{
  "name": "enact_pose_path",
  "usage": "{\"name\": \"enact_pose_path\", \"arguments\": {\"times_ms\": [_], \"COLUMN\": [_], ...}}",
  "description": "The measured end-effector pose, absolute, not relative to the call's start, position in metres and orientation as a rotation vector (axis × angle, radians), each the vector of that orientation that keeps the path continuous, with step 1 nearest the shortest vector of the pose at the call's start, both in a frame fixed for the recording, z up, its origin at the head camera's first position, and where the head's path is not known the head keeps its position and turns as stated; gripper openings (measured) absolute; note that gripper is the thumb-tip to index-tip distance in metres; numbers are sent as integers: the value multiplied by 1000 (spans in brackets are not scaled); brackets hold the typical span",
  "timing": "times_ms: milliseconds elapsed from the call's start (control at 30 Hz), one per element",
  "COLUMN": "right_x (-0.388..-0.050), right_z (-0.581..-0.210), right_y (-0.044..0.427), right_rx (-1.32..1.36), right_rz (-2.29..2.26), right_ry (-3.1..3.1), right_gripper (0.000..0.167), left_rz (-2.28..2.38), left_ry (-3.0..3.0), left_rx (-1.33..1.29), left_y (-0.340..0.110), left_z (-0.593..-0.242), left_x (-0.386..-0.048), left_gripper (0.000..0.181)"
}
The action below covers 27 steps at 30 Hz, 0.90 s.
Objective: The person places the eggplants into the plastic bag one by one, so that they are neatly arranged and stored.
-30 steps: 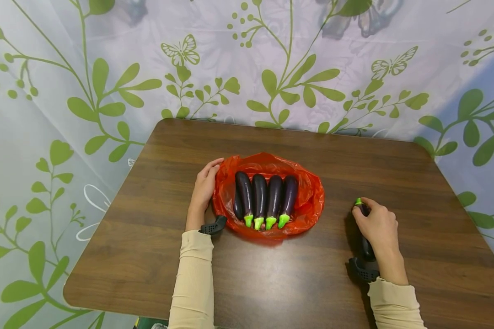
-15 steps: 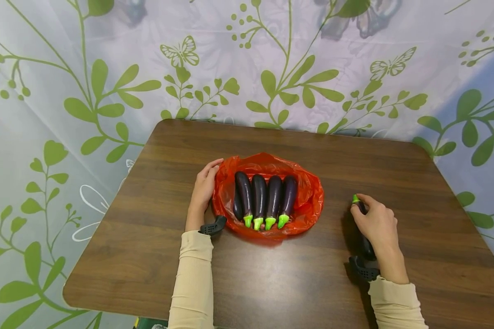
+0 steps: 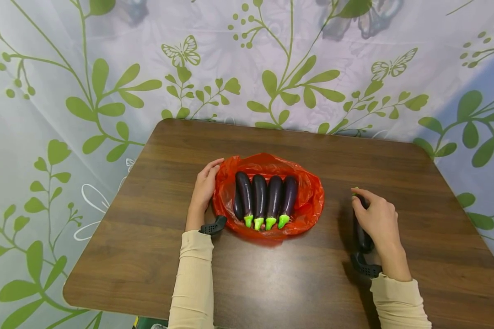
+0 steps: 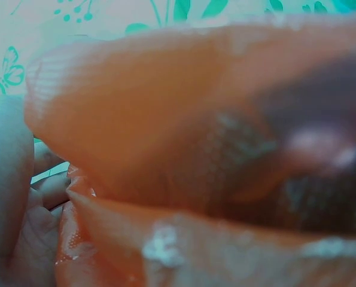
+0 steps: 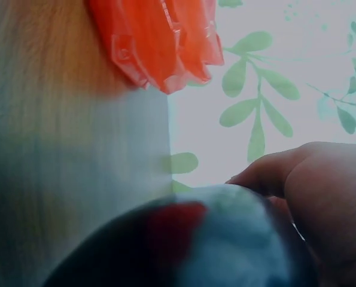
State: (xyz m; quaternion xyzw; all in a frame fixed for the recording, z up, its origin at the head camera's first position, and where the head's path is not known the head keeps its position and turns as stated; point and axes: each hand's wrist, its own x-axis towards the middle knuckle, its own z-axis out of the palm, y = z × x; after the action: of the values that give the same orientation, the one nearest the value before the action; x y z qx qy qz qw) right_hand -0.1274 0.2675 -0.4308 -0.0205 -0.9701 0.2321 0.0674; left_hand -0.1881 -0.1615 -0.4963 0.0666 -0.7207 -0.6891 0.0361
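At the left side of a red plastic bag [image 3: 314, 212], my left hand [image 3: 203, 187] rests against the bag with its fingers reaching along the rim. Part of that hand is hidden by the film in the left wrist view. Several dark purple eggplants [image 3: 260, 196] with green stems lie side by side inside the open bag. Off to the right, my right hand [image 3: 378, 219] grips another eggplant [image 3: 362, 235] near its green stem end. Its rounded bottom points toward the person, and in the right wrist view it looms blurred before the camera.
A brown wooden table [image 3: 280, 283] carries everything. Behind it hangs a pale curtain [image 3: 214, 59] printed with green leaves and butterflies. Each wrist wears a black camera mount, the left mount [image 3: 213, 226] close to the bag's lower left edge.
The right hand has shifted slightly away from the person with its eggplant, whose shadow now sits a little apart. Left hand and bag have stayed in place.
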Motion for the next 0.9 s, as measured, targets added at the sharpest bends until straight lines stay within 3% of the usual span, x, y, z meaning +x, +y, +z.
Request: {"name": "enact_pose_path", "arguments": {"times_ms": [900], "right_x": [-135], "right_z": [-414], "right_y": [254], "right_rx": [206], "right_rz": [814], "right_ry": [-2920], "right_gripper": [58], "left_rz": [-2123], "left_ry": [-2220], "left_rx": [202], "left_y": [-163], "left_z": [-497], "left_x": [-188], "left_gripper": [41]}}
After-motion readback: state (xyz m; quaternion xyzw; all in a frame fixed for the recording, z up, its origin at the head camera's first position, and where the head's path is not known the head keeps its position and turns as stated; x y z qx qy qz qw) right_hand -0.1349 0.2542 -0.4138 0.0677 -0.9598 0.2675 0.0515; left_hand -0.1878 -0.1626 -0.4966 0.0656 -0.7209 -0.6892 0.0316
